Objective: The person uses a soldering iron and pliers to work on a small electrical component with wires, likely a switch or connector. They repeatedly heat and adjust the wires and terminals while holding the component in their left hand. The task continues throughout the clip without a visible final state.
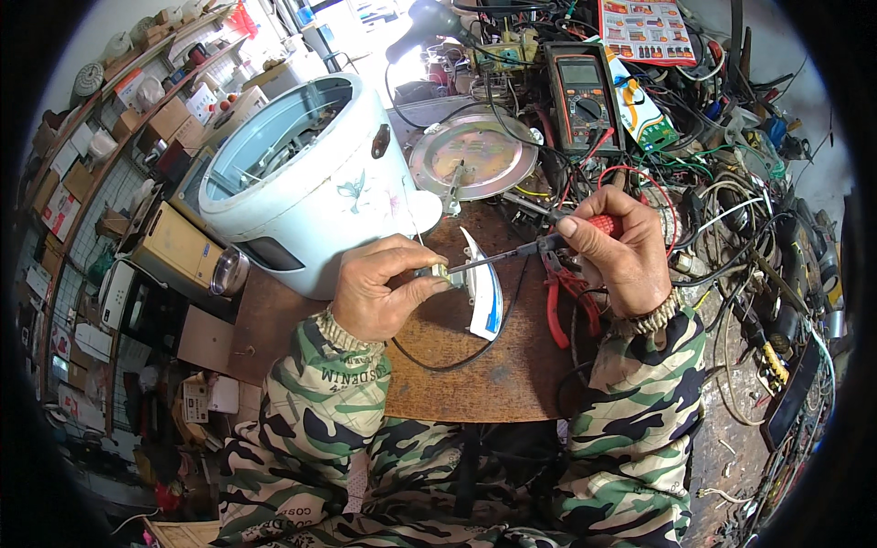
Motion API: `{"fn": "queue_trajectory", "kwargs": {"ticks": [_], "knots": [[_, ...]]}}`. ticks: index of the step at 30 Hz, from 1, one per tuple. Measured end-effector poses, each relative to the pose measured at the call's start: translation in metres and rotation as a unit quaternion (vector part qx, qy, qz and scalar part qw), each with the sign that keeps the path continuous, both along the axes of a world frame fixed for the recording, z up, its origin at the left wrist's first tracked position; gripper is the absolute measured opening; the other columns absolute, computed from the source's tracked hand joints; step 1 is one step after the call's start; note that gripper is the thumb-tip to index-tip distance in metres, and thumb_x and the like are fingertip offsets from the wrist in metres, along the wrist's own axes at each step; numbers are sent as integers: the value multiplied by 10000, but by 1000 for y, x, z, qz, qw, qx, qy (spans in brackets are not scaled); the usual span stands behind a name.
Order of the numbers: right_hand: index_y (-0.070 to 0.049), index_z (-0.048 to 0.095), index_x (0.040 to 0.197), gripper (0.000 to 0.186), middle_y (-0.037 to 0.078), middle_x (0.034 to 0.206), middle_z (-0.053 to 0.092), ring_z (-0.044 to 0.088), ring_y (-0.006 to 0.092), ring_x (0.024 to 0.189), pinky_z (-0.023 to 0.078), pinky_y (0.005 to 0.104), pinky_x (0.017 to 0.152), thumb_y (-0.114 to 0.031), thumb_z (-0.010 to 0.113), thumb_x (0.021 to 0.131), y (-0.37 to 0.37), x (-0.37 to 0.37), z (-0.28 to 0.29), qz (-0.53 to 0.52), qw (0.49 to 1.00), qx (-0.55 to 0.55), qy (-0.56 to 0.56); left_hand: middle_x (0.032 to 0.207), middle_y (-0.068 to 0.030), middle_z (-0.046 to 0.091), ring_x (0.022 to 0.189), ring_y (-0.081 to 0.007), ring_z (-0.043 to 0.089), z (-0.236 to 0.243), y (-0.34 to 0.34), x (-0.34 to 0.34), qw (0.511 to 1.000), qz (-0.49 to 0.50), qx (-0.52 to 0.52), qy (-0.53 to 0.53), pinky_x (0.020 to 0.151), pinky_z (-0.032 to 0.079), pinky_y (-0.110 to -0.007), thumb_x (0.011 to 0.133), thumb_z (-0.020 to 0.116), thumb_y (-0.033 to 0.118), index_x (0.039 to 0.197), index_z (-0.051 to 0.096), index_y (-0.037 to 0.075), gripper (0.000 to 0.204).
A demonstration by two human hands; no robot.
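My left hand point(384, 285) pinches a small metal-and-plastic part point(444, 274) between thumb and fingers, above the wooden table; its exact kind is too small to make out. In my right hand point(623, 256) is a screwdriver point(498, 258) with a red and dark handle, its thin shaft pointing left and its tip at the small part. Beneath the shaft lies a curved white panel with a blue stripe point(484, 297). A black cable point(457, 367) loops around the panel on the table. Just left of my right hand rest red-handled pliers point(557, 310).
A light blue round appliance housing point(320, 196), open at the top, stands at the left. Behind are a round metal plate point(475, 153) and a multimeter point(585, 100). Tangled wires point(731, 201) crowd the right side. Shelves of boxes point(119, 137) line the far left.
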State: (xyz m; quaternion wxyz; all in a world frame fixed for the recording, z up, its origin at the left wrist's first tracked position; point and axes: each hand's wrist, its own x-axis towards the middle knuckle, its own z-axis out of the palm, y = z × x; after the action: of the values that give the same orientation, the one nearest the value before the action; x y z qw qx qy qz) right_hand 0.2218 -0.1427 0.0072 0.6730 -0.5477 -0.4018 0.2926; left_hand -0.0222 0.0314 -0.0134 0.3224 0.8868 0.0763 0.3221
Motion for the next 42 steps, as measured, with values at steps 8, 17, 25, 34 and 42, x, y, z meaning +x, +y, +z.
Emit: {"fn": "queue_trajectory", "kwargs": {"ticks": [8,17,25,34,42], "knots": [[-4,584,974,170,19,663,607,570,95,508,442,239,465,-61,731,913,5,9,-11,22,997,40,61,1004,-119,688,953,-164,690,-4,0,7,987,-40,-159,-8,832,576,-273,874,726,-89,1126,677,-80,256],[-13,583,954,176,21,682,602,554,96,488,427,240,450,-76,741,908,8,10,-13,18,994,30,100,1034,-144,721,935,-178,714,4,-3,4,963,-21,-267,4,844,597,-295,940,688,-14,1149,651,-93,227],[-3,595,993,213,19,709,607,526,97,460,401,247,401,-111,759,910,16,12,-18,10,992,25,121,1015,-128,732,865,-151,717,7,-4,4,944,-18,-328,-17,788,599,-252,964,685,38,1173,653,-101,253],[-4,615,1014,235,25,715,620,546,106,472,414,251,403,-133,774,900,20,17,-23,2,990,11,139,976,-131,736,824,-158,701,12,-9,5,938,-9,-347,-12,741,578,-280,964,693,72,1167,668,-86,258],[-5,623,1010,227,27,725,623,546,104,477,412,251,406,-148,764,906,21,16,-24,0,990,0,143,968,-137,735,805,-165,726,20,-13,6,933,0,-359,2,727,602,-257,956,679,21,1127,665,-96,207]]}}
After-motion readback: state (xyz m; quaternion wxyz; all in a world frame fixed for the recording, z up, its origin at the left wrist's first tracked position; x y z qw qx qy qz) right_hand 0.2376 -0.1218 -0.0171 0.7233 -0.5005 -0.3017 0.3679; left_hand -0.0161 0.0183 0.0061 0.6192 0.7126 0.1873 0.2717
